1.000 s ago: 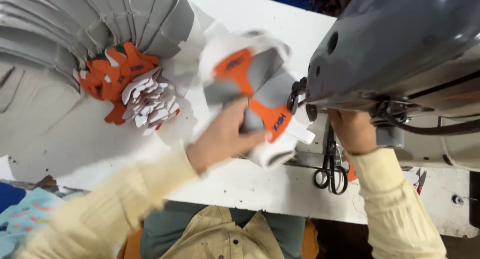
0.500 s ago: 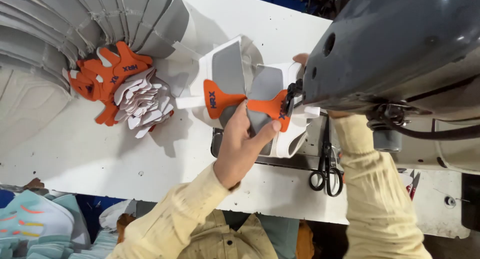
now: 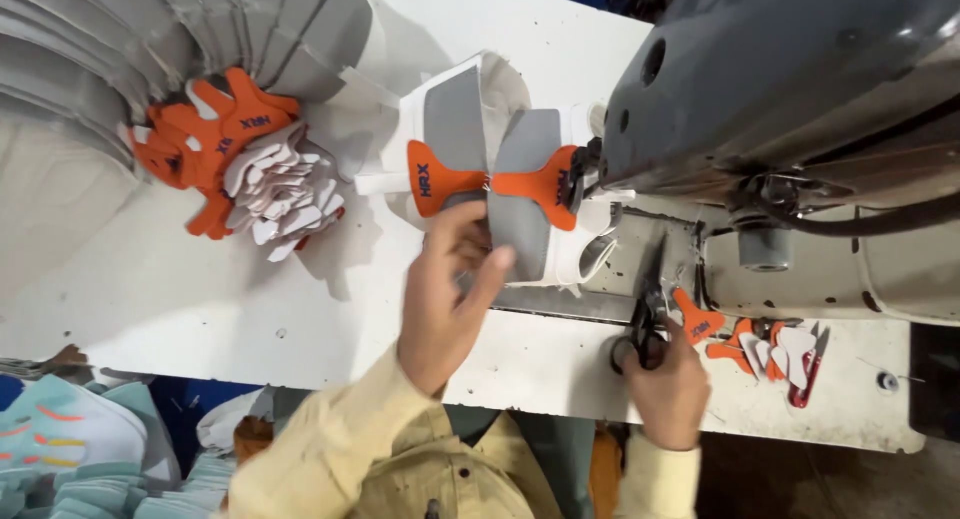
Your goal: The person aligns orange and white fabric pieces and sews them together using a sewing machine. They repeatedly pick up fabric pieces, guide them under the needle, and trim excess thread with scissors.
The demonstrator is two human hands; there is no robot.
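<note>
Shoe piece [image 3: 500,194]: grey and white panels with two orange patches, lying on the white table [image 3: 200,299], its right end tucked under the needle area of the grey sewing machine [image 3: 800,79]. The two orange patches meet at a narrow point near the middle of the piece.

Left hand [image 3: 450,294]: fingers pinched on the lower edge of the shoe piece, thumb on top of the grey panel, just below the left orange patch. Yellow sleeve runs down toward the lower edge of the view.

Right hand [image 3: 672,384]: resting on the table edge, fingers at the handles of the black scissors [image 3: 640,324]. Whether the fingers are through the loops cannot be told. Scissors lie with blades pointing toward the machine base.

Just right of that hand: a few small orange and white cut pieces [image 3: 760,344], loose on the table.

Far left of the table: a heap of orange pieces [image 3: 215,144] touching a fan of white pieces [image 3: 285,184]. Behind them, a large stack of grey panels [image 3: 150,29].
</note>
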